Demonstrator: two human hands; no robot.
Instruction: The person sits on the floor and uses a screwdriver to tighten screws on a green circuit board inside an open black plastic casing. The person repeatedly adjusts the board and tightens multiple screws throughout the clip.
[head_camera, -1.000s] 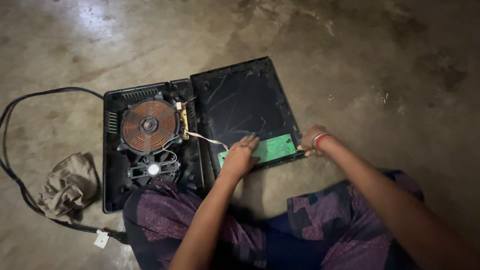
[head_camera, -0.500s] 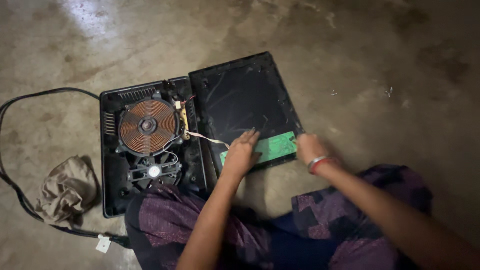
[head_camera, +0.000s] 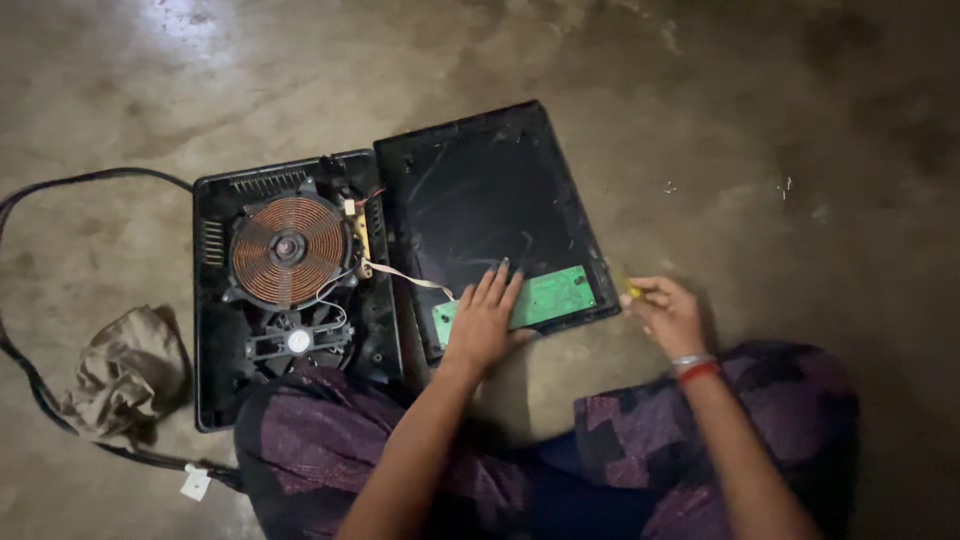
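An opened induction cooker lies on the floor. Its black base shows a copper coil and a fan. The black glass top panel lies flipped beside it, with a green circuit board at its near edge. My left hand rests flat, fingers spread, on the panel and the board's left end. My right hand hovers just right of the panel, fingers closed around a small yellow-handled tool, mostly hidden in the grip.
A crumpled brown rag lies left of the base. A black power cable loops around it to a white tag. My legs in purple patterned cloth fill the near floor. Bare concrete floor stretches beyond.
My right hand has pulled away from the board's right edge toward me and to the right. My left hand has stayed on the panel.
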